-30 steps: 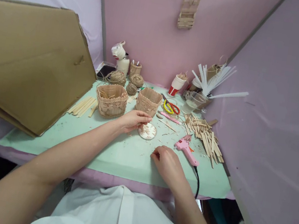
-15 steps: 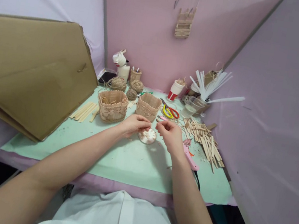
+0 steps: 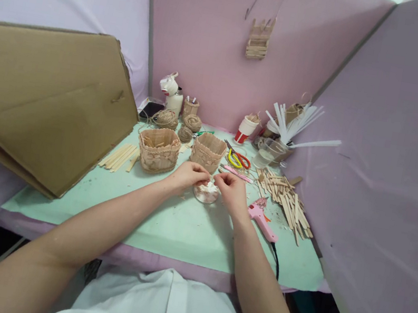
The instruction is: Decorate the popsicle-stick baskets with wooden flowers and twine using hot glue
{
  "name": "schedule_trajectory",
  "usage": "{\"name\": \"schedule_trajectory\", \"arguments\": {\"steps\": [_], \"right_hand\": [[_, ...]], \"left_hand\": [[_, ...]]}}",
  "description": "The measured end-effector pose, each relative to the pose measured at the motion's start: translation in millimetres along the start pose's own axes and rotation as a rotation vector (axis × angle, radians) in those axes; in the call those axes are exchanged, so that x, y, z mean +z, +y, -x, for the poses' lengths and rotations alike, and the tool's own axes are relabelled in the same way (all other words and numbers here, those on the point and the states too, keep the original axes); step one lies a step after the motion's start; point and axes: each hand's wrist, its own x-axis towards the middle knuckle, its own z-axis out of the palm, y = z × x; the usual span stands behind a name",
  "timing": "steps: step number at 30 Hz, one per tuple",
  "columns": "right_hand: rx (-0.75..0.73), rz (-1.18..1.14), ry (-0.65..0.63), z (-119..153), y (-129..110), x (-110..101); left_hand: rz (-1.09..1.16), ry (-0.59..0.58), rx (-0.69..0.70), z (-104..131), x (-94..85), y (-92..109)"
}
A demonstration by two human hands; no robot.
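Above a small round whitish disc (image 3: 206,194) on the green tabletop, both hands meet fingertip to fingertip. My left hand (image 3: 192,175) is closed in a pinch, and what lies between its fingers is too small to name. My right hand (image 3: 231,188) is pinched too, its fingertips close beside the left ones, its hold likewise unclear. Just behind them stands a woven wooden basket (image 3: 208,152). To its left is a second basket (image 3: 157,151) with wooden pieces inside. A pink hot glue gun (image 3: 263,222) lies right of my right wrist.
Wooden sticks (image 3: 286,199) lie heaped at the right, and flat strips (image 3: 118,157) at the left. Scissors (image 3: 238,158), twine balls (image 3: 193,122), a red-white cup (image 3: 246,129) and a plastic cup (image 3: 268,153) stand farther back. Large cardboard (image 3: 49,103) leans at left.
My right hand has moved left, bringing its fingertips up to those of my left hand. More of the glue gun and a pink tool behind it now show. The view has shifted slightly.
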Motion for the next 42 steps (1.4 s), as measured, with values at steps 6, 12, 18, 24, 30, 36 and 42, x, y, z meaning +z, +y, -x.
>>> {"name": "schedule_trajectory", "arguments": {"steps": [6,12,18,24,30,36,42], "right_hand": [[-0.011,0.020,-0.005,0.0,2.3,1.2],[-0.001,0.029,-0.006,0.4,1.9,0.5],[0.028,-0.028,-0.019,0.0,3.3,0.2],[0.061,-0.056,-0.015,0.8,2.8,0.7],[0.091,-0.056,0.002,1.8,4.6,3.1],[0.090,-0.068,0.007,3.4,2.8,4.3],[0.109,-0.059,0.008,4.3,0.2,4.9]], "left_hand": [[-0.009,0.004,0.014,-1.4,-0.5,-3.0],[-0.003,-0.004,0.006,-1.7,-0.6,-3.4],[0.049,-0.023,-0.024,2.2,1.1,2.1],[0.100,-0.034,-0.037,2.9,1.5,2.6],[0.115,-0.030,-0.055,4.5,1.8,3.8],[0.132,-0.027,-0.062,3.8,2.3,2.8],[0.139,-0.023,-0.077,2.5,2.1,1.3]]}}
